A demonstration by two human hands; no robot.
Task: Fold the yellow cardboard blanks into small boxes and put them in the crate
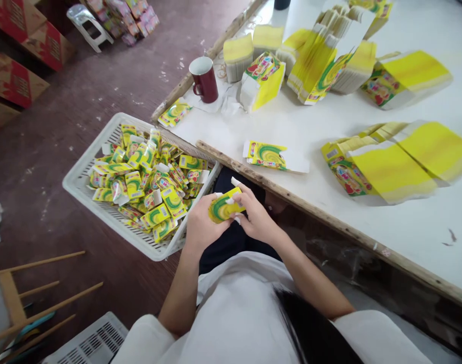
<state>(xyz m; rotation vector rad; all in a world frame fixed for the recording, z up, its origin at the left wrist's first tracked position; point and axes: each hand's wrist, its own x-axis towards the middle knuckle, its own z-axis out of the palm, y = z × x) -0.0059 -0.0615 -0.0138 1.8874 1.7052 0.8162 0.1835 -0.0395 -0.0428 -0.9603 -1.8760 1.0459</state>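
Note:
Both of my hands grip one small yellow-and-green carton (223, 206) over my lap, below the table's edge. My left hand (203, 223) wraps its left end, fingers closed round it. My right hand (255, 215) pinches its right end, thumb on top by a white flap. To the left, a white plastic basket (79, 179) holds several folded cartons of the same print. One flat carton blank (266, 154) lies on the white table (405, 222) just beyond my hands.
Stacks of flat yellow blanks (393, 164) cover the table's right and back. A dark red mug (204, 79) stands near the table's far left corner. A wooden frame (29, 298) and another white crate (90, 344) sit on the floor at lower left. Red cardboard boxes (14, 76) line the far left.

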